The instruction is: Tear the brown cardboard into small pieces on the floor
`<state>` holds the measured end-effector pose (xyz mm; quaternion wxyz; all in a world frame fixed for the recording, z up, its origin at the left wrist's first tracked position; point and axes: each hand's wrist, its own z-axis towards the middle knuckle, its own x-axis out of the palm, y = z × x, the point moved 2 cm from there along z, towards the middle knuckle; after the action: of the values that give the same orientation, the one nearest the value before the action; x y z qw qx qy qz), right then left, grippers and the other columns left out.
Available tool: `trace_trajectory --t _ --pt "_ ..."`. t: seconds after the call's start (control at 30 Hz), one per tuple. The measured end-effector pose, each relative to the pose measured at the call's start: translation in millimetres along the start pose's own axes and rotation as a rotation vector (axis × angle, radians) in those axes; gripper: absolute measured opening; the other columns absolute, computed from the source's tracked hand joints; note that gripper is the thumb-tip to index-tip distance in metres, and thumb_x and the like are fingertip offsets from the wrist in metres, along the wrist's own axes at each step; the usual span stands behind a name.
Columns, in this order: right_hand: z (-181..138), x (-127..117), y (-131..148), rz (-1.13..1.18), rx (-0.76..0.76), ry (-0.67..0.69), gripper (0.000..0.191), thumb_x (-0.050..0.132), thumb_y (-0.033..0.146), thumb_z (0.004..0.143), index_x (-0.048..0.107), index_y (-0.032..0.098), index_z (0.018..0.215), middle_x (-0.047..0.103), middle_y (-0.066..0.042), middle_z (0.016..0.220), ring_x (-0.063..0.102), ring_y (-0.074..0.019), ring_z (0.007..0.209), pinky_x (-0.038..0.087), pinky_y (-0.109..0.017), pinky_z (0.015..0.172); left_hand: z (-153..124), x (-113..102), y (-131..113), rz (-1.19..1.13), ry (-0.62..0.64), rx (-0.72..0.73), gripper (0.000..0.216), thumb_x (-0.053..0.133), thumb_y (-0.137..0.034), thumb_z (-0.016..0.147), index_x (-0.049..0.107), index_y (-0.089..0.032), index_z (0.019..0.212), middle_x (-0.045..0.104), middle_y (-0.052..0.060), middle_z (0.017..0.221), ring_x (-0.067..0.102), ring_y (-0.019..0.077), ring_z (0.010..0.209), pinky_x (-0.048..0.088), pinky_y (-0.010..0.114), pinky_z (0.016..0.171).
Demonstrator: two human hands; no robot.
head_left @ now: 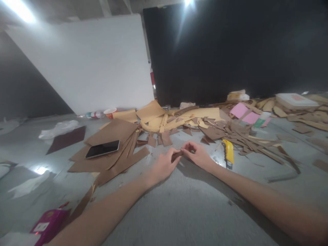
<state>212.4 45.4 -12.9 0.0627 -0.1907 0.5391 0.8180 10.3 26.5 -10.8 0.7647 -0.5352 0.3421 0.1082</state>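
Both my hands meet over the grey floor, pinching one small brown cardboard piece point(177, 155) between them. My left hand point(164, 166) grips its near end with thumb and fingers closed. My right hand point(197, 155) holds the far end, fingers curled over it. A yellow utility knife point(228, 152) lies just right of my right hand. A black phone point(102, 149) rests on flat brown cardboard sheets point(112, 150) to the left of my left hand.
Heaps of cardboard scraps point(230, 131) and tan offcuts point(164, 119) spread across the back. Pink paper point(243, 113), a red cup point(110, 112), a plastic bottle point(93, 115), a white board point(89, 65) and a magenta packet point(48, 223) lie around.
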Motion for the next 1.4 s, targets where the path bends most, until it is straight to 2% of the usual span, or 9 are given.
trace_trajectory --t 0.2,0.33,0.5,0.73,0.87,1.03,1.17,1.3,1.4 --pt "-0.7 0.7 4.2 -0.022 -0.043 0.004 0.029 0.06 0.047 0.098 0.07 0.021 0.089 0.066 -0.001 0.075 0.058 -0.0169 0.07 0.047 -0.028 0.068 0.9 0.9 2.6 -0.049 -0.025 0.0 0.022 0.057 -0.037 0.104 0.062 -0.026 0.121 0.078 0.005 0.12 0.075 0.0231 0.113 0.057 0.035 0.094" --pt "-2.5 0.4 8.0 -0.015 -0.034 0.076 0.031 0.058 0.048 0.1 0.07 0.02 0.092 0.069 -0.003 0.081 0.061 -0.0179 0.076 0.048 -0.028 0.07 0.6 1.0 2.4 -0.046 -0.026 -0.005 0.021 0.056 -0.04 0.104 0.063 -0.026 0.119 0.078 0.004 0.117 0.075 0.0225 0.11 0.057 0.035 0.092" --pt "-4.3 -0.1 8.2 0.008 -0.006 0.152 0.036 0.054 0.051 0.102 0.068 0.019 0.092 0.068 -0.002 0.078 0.059 -0.0172 0.073 0.047 -0.028 0.069 -0.5 1.1 0.6 -0.023 0.006 -0.006 0.024 0.056 -0.043 0.104 0.063 -0.027 0.12 0.078 0.004 0.118 0.075 0.0251 0.11 0.057 0.038 0.093" --pt "-4.8 1.8 10.4 -0.048 -0.029 0.105 0.037 0.056 0.052 0.102 0.068 0.02 0.088 0.066 -0.002 0.073 0.055 -0.0163 0.067 0.042 -0.027 0.061 -0.7 0.0 -0.4 -0.041 -0.003 -0.022 0.024 0.055 -0.044 0.105 0.063 -0.028 0.121 0.077 0.005 0.12 0.074 0.0277 0.114 0.056 0.04 0.094" --pt "-3.9 1.6 7.9 -0.056 -0.057 0.096 0.039 0.056 0.052 0.103 0.066 0.02 0.085 0.065 -0.002 0.072 0.056 -0.0167 0.067 0.045 -0.028 0.064 -0.8 -1.3 -2.3 -0.019 0.004 -0.022 0.025 0.056 -0.044 0.105 0.063 -0.028 0.121 0.077 0.005 0.119 0.074 0.0273 0.112 0.056 0.04 0.095" --pt "-6.9 3.0 2.1 -0.208 -0.195 -0.026 0.029 0.054 0.045 0.106 0.069 0.021 0.099 0.061 -0.002 0.074 0.056 -0.0174 0.067 0.045 -0.029 0.065 1.5 -2.2 -3.5 -0.058 -0.036 -0.034 0.024 0.057 -0.042 0.104 0.062 -0.026 0.121 0.077 0.006 0.12 0.074 0.0262 0.113 0.056 0.039 0.094" --pt "-11.2 5.1 0.6 -0.243 -0.288 -0.028 0.027 0.051 0.04 0.108 0.07 0.022 0.103 0.065 -0.005 0.081 0.059 -0.0189 0.072 0.047 -0.03 0.069 4.0 -0.6 -2.0 -0.097 -0.082 -0.024 0.022 0.06 -0.036 0.102 0.061 -0.024 0.12 0.077 0.007 0.121 0.075 0.0239 0.112 0.057 0.038 0.096" --pt "-10.8 5.1 0.1 -0.239 -0.241 -0.002 0.031 0.052 0.043 0.107 0.069 0.022 0.092 0.065 -0.004 0.075 0.058 -0.0189 0.068 0.045 -0.031 0.065 3.4 -0.1 -0.7 -0.079 -0.09 -0.02 0.021 0.06 -0.036 0.102 0.062 -0.025 0.119 0.077 0.007 0.122 0.074 0.0241 0.114 0.056 0.039 0.098" --pt "-7.5 3.9 1.3 -0.171 -0.155 0.021 0.031 0.054 0.045 0.105 0.069 0.021 0.092 0.064 -0.002 0.07 0.056 -0.0172 0.063 0.044 -0.029 0.062 1.7 -0.1 -0.5 -0.079 -0.055 -0.035 0.023 0.059 -0.041 0.103 0.063 -0.026 0.119 0.077 0.006 0.12 0.074 0.0255 0.112 0.057 0.04 0.096"
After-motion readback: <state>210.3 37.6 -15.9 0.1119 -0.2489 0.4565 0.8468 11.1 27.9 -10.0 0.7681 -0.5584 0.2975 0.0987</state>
